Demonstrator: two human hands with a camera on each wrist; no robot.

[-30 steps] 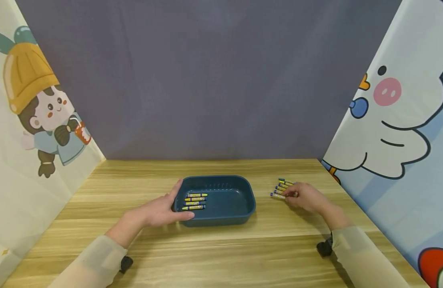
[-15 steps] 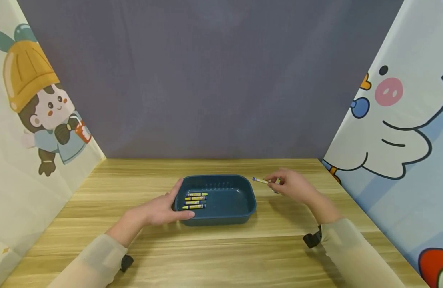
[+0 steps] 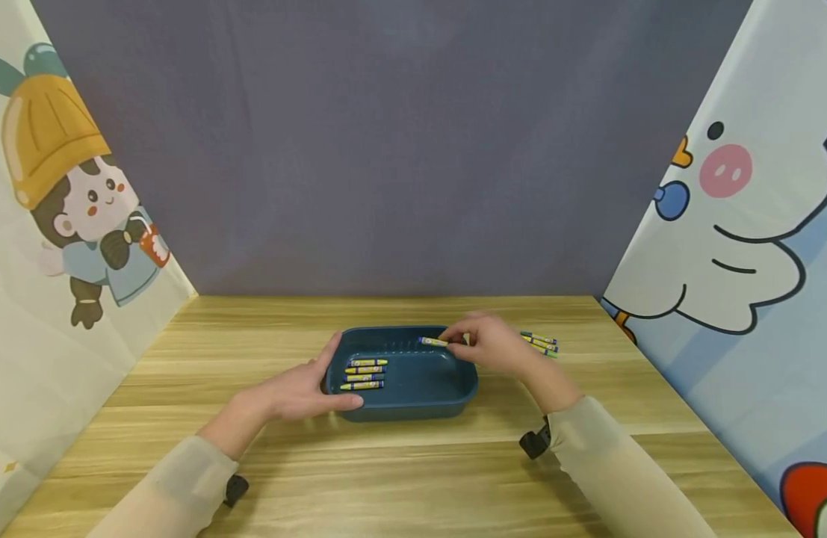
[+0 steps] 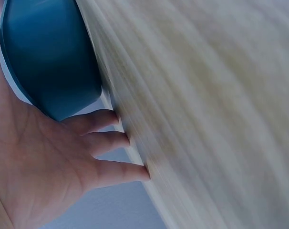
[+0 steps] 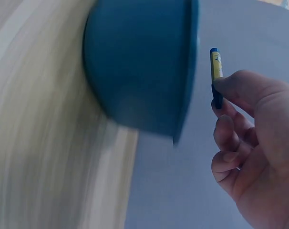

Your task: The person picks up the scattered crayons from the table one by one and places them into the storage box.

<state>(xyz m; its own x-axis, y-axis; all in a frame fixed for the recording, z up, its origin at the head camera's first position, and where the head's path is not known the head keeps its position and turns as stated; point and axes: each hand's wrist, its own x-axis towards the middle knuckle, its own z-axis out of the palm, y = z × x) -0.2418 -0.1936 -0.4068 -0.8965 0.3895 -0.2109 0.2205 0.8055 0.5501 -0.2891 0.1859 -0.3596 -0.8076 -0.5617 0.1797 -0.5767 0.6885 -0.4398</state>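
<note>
A dark blue plastic tray stands in the middle of the wooden table, with several yellow-and-blue crayons lying side by side at its left end. My left hand rests against the tray's left wall, fingers straight, thumb on the rim. My right hand hovers over the tray's right back corner and pinches one crayon between thumb and forefinger, its tip pointing left. A few more crayons lie on the table right of the tray.
A grey backdrop stands behind the table. Cartoon-printed cloth panels close in the left and right sides. The tray's outer wall fills the right wrist view.
My right hand lifted a crayon from the pile on the right and carried it leftward until it hangs over the tray. The left hand and tray stayed put.
</note>
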